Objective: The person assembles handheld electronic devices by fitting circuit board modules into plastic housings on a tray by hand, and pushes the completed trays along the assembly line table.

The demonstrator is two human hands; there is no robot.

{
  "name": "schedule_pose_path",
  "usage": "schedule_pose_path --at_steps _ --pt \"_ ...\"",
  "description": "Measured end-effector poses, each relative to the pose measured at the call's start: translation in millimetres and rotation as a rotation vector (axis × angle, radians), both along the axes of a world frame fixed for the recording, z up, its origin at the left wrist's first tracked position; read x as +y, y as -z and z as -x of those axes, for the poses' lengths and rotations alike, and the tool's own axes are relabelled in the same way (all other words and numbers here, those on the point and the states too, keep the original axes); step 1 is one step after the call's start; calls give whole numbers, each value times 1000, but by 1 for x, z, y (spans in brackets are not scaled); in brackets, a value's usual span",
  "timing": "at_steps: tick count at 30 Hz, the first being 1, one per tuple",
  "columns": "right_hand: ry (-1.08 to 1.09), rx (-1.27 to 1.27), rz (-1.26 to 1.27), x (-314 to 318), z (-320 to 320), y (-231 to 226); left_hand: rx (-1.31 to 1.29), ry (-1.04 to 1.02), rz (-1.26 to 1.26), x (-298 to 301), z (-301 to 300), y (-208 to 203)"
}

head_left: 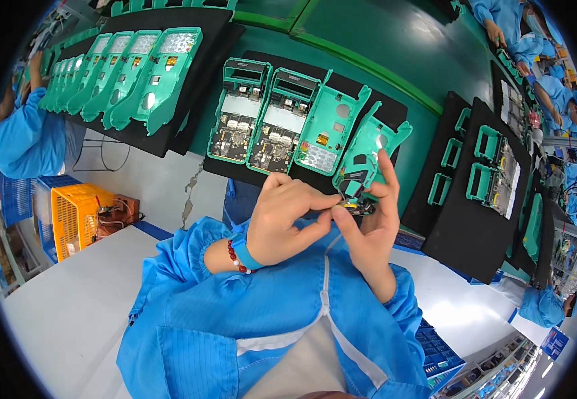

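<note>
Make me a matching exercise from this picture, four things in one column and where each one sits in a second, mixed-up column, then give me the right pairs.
Things
1. orange crate
2. red bead bracelet
3. small dark part
4. row of green shells

Places
A. on the far left black mat
B. pinched between the fingertips of the left hand and the right hand
C. on the floor at the left
D. around the left wrist

Pairs: 1-C, 2-D, 3-B, 4-A

Blue smock with elastic cuffs, blue wristband [244,253], red-and-white bead bracelet [235,257] on left wrist
</note>
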State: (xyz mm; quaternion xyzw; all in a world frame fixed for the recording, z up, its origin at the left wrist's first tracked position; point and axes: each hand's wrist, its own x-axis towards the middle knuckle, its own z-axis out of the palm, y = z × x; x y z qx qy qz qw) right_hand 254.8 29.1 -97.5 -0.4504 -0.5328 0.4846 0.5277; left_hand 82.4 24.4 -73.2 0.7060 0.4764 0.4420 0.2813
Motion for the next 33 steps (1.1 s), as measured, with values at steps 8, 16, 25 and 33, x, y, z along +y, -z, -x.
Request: schedule_pose_path --at_steps 8,16,25,33 --pt "-90 36 -75 4 -8 3 -31 0 -35 0 -2 0" --pt "-84 31 -122 5 -11 9 -26 13 -49 -1 -4 4" --pt "-47 141 -162 2 -10 17 49 82 -95 -3 -8 5" --pt "57 14 -287 3 -12 18 148 119 -272 2 -3 9"
